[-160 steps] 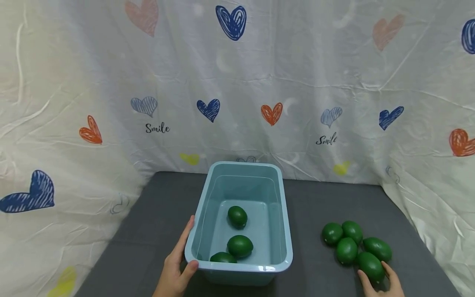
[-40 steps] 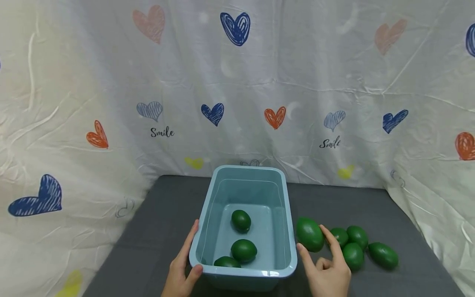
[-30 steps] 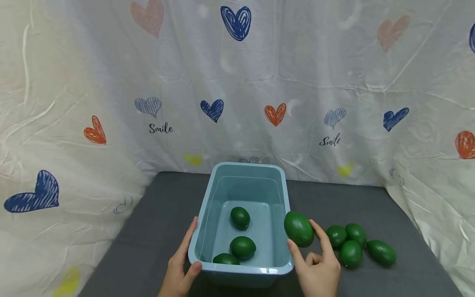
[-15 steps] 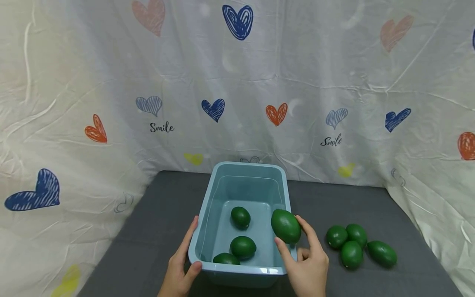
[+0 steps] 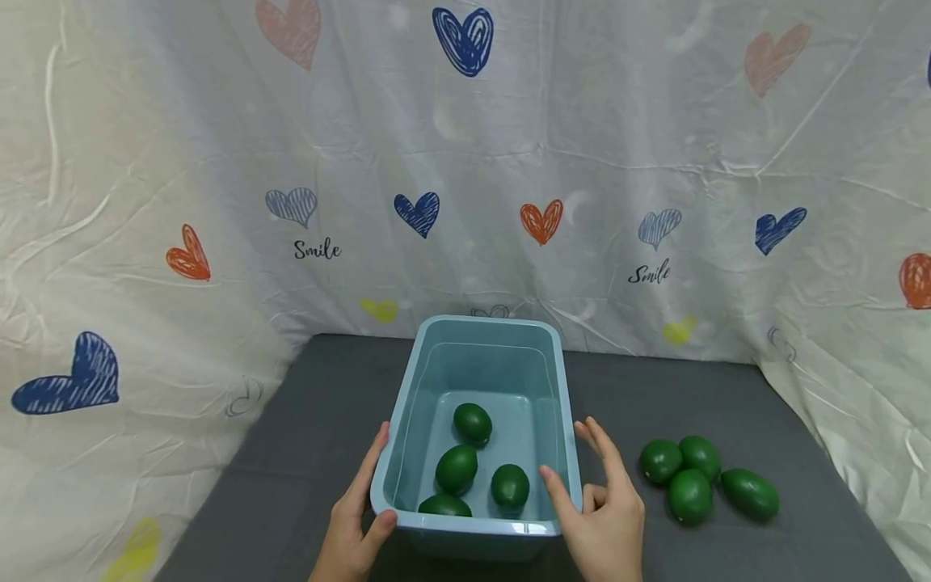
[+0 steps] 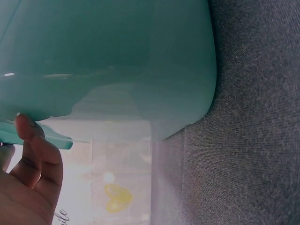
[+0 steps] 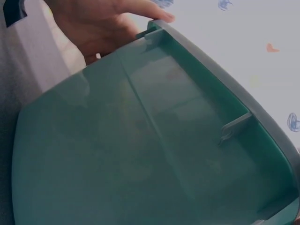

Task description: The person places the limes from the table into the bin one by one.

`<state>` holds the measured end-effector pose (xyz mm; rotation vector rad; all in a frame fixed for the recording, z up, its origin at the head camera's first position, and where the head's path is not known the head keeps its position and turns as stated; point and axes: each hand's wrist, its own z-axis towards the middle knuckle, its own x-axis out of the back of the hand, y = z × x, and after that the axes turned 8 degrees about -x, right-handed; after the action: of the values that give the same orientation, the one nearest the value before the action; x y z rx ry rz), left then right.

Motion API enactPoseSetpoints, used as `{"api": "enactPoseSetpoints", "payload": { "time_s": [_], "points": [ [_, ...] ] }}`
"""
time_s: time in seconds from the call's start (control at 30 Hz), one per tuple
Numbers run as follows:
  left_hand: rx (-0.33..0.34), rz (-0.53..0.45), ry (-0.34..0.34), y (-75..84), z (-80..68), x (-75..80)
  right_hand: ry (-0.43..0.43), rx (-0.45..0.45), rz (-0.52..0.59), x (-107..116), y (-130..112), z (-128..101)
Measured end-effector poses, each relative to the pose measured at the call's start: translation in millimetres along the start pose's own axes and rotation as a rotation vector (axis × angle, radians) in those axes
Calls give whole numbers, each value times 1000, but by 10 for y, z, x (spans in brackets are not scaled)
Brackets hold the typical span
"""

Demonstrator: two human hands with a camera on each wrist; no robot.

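Observation:
A light blue plastic bin [image 5: 395, 404] stands on the dark table and holds several glossy dark green avocados. One avocado [image 5: 510, 487] lies at the near right of its floor; another avocado [image 5: 457, 470] lies left of it. My left hand [image 5: 349, 517] grips the near left corner, thumb on the front rim and fingers along the outer side. In the left wrist view its fingers [image 6: 40, 154] sit curled at the rim. My right hand [image 5: 600, 509] holds nothing. Its thumb is over the bin's near right corner, its fingers spread just outside the right rim.
Several more avocados [image 5: 689, 495] sit grouped on the table [image 5: 633, 396] right of the bin, beyond the right hand. A white curtain [image 5: 465, 145] printed with hearts hangs behind the table.
My right hand has carried an avocado left from the table group over the bin and let it go inside. An avocado within has shifted left and up. My left hand stays on the corner.

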<state>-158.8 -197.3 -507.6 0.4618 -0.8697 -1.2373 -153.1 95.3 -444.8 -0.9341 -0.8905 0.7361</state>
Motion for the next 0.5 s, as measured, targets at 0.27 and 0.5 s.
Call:
{"api": "enactPoseSetpoints", "payload": {
  "time_s": [0.27,0.5],
  "points": [
    [20,3,-1,-2,-3,-17,23,27,20,53,84,-13],
    [38,26,4,23,-8,-33,58,7,-13,121,209,-8]
  ]
}}
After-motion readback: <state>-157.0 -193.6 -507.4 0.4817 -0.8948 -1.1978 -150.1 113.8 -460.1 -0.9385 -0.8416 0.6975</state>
